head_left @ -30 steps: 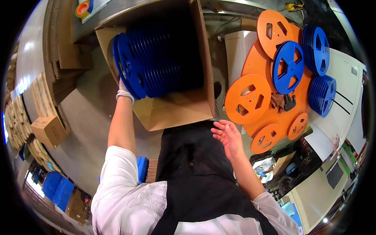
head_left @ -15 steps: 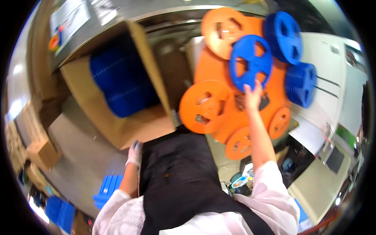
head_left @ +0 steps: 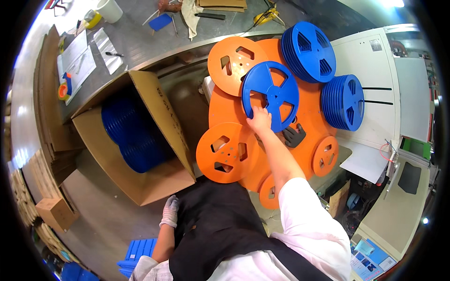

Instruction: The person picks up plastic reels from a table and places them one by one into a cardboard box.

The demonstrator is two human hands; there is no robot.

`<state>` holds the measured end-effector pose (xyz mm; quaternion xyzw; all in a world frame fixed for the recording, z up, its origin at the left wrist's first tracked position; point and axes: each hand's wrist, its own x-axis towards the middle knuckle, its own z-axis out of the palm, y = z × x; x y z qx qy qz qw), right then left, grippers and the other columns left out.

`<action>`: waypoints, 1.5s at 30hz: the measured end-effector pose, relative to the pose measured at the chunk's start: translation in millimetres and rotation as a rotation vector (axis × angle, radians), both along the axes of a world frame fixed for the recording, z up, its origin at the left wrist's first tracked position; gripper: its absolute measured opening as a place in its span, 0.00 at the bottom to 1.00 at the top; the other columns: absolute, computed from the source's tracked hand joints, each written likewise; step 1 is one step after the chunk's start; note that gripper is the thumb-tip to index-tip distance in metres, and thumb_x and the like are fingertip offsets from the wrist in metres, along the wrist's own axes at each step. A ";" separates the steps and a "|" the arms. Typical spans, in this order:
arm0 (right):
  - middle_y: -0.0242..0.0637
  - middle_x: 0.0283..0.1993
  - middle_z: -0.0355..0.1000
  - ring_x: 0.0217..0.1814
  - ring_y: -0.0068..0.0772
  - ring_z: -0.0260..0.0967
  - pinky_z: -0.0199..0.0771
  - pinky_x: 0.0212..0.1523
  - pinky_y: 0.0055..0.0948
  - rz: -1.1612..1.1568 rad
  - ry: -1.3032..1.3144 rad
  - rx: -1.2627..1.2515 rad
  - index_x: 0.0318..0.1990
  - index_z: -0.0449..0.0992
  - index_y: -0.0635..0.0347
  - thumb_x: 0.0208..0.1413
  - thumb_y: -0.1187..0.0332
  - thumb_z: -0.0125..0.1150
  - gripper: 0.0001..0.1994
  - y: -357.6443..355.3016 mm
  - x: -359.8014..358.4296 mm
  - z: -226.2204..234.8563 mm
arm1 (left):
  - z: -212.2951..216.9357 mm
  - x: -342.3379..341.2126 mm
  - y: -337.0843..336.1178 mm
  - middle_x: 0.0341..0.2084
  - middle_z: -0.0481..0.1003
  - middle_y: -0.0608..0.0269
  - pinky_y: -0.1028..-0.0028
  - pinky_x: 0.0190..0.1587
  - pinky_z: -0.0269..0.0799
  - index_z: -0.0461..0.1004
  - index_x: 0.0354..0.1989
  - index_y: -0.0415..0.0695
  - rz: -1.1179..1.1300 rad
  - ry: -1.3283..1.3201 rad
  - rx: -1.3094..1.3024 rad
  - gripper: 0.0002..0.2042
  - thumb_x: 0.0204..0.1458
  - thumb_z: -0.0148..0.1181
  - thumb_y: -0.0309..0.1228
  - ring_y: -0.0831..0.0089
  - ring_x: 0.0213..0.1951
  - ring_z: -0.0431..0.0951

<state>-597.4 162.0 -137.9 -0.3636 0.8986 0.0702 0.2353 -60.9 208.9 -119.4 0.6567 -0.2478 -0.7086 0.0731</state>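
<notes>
My bare right hand (head_left: 259, 121) grips the near rim of a blue plastic reel (head_left: 278, 94), which lies tilted over the orange round table (head_left: 309, 112). A black glove (head_left: 294, 136) lies right of that hand. Orange discs with cut-outs are fixed around the table, among them one at the upper left (head_left: 236, 48) and one at the lower left (head_left: 227, 159). My left hand (head_left: 170, 211), in a pale glove with grey fingertips, hangs beside my black apron below the cardboard box (head_left: 161, 185). It holds nothing, its fingers loosely extended. Blue reels (head_left: 136, 136) stand packed inside the box.
Two stacks of blue reels, upper (head_left: 309, 51) and lower (head_left: 343, 103), sit at the orange table's right side, by a white cabinet (head_left: 375, 65). A grey workbench (head_left: 140, 37) with papers and tools runs along the far side. Blue plastic crates (head_left: 140, 253) stand at lower left.
The view has shifted and become sharper. My right hand has stayed on the blue reel, now holding its lower-left rim. My left hand remains low beside the box.
</notes>
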 end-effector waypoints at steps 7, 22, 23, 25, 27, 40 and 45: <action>0.33 0.47 0.70 0.51 0.35 0.69 0.67 0.51 0.39 -0.392 -0.419 -0.865 0.54 0.70 0.61 0.55 0.62 0.62 0.21 -1.3 23.0 131.7 | 5.1 -1.2 -24.3 0.36 0.73 0.69 0.80 0.38 0.67 0.72 0.53 0.39 -0.168 -0.025 -0.097 0.15 0.61 0.52 0.31 0.81 0.33 0.68; 0.26 0.24 0.64 0.27 0.24 0.65 0.72 0.54 0.36 -0.960 -1.658 -1.676 0.45 0.73 0.62 0.65 0.60 0.51 0.13 29.3 214.8 299.6 | 79.1 16.9 -215.0 0.45 0.69 0.71 0.79 0.48 0.65 0.62 0.64 0.43 0.197 0.327 -0.614 0.23 0.64 0.50 0.39 0.83 0.43 0.67; 0.27 0.24 0.64 0.26 0.24 0.65 0.71 0.55 0.36 -0.950 -1.696 -1.659 0.45 0.73 0.62 0.65 0.62 0.51 0.12 24.6 222.5 298.7 | 96.4 17.9 -228.2 0.45 0.68 0.72 0.80 0.50 0.64 0.60 0.66 0.41 0.130 0.173 -0.864 0.25 0.65 0.48 0.42 0.83 0.43 0.66; 0.26 0.24 0.64 0.26 0.24 0.65 0.70 0.56 0.36 -1.047 -1.658 -1.628 0.44 0.72 0.60 0.65 0.62 0.51 0.11 19.2 242.0 305.1 | 185.2 -3.2 -245.7 0.57 0.67 0.55 0.71 0.62 0.58 0.59 0.66 0.38 -0.126 -0.104 -1.240 0.25 0.62 0.49 0.36 0.66 0.59 0.64; 0.26 0.24 0.64 0.27 0.24 0.64 0.70 0.56 0.35 -1.083 -1.650 -1.577 0.45 0.72 0.60 0.65 0.60 0.51 0.12 10.6 265.8 308.2 | 250.8 -19.0 -254.9 0.62 0.62 0.43 0.57 0.68 0.50 0.60 0.65 0.38 -0.486 -0.356 -1.526 0.28 0.56 0.54 0.33 0.47 0.66 0.57; 0.24 0.22 0.62 0.24 0.23 0.64 0.64 0.62 0.35 -0.980 -1.687 -1.484 0.45 0.71 0.58 0.65 0.65 0.48 0.09 10.7 332.9 318.8 | 242.7 -21.9 -240.4 0.61 0.63 0.44 0.58 0.69 0.49 0.65 0.60 0.39 -0.929 -0.320 -1.353 0.28 0.55 0.51 0.45 0.50 0.65 0.59; 0.26 0.23 0.64 0.26 0.23 0.65 0.68 0.62 0.40 -1.038 -1.621 -1.504 0.47 0.71 0.61 0.63 0.65 0.54 0.11 4.5 312.0 322.0 | 146.9 53.5 -242.6 0.66 0.56 0.42 0.64 0.69 0.51 0.62 0.65 0.42 -0.476 -0.316 -0.960 0.29 0.63 0.42 0.50 0.49 0.67 0.55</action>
